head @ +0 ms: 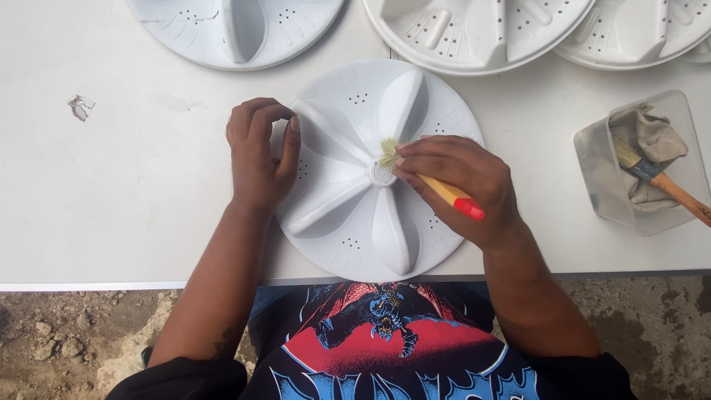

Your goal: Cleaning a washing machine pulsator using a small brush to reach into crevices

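White plastic finned disc [355, 192] on a table [111, 185], more discs [474, 30] behind, a tub [592, 170] at right.
Right hand [463, 185] grips a brush [437, 189], bristles at the hub, handle slanting lower right; left hand [259, 152] curls on the rim.

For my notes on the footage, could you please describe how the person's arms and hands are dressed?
Both forearms are bare to above the elbow, and the left hand and right hand wear no gloves, rings or watch. Black short sleeves show at the bottom edge. A dark mark, perhaps a tattoo, sits on the left forearm.
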